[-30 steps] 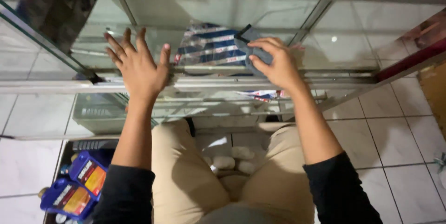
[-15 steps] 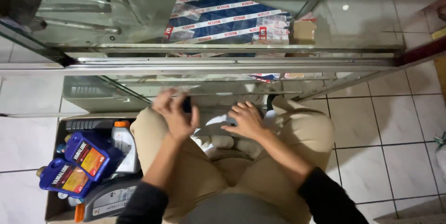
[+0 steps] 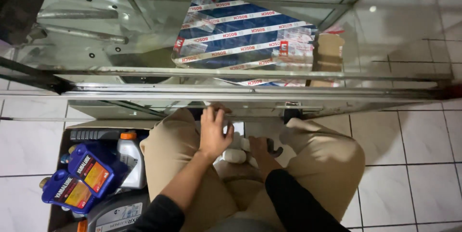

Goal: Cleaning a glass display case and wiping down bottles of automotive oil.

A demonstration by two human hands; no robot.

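Observation:
I crouch in front of a glass display cabinet (image 3: 250, 90) with an aluminium frame. My left hand (image 3: 213, 133) reaches forward between my knees, its fingers spread against the cabinet's lower rail. My right hand (image 3: 259, 148) is lower, down between my beige trouser legs beside my white footwear (image 3: 234, 155). A small dark piece (image 3: 275, 150) shows at its right side, and I cannot tell whether the hand grips it. Inside the cabinet, behind the glass, lies a blue pack with white and red stripes (image 3: 240, 32).
An open carton (image 3: 65, 133) on the floor at my left holds two blue oil bottles (image 3: 84, 172), a white bottle with an orange cap (image 3: 131, 157) and a grey jug (image 3: 115, 210). A small brown box (image 3: 329, 51) stands in the cabinet. White floor tiles (image 3: 409, 155) lie to the right.
Both hands came down from the cabinet's glass top, where the right one pressed a grey cloth. The left now touches the lower rail and the right has sunk between my knees.

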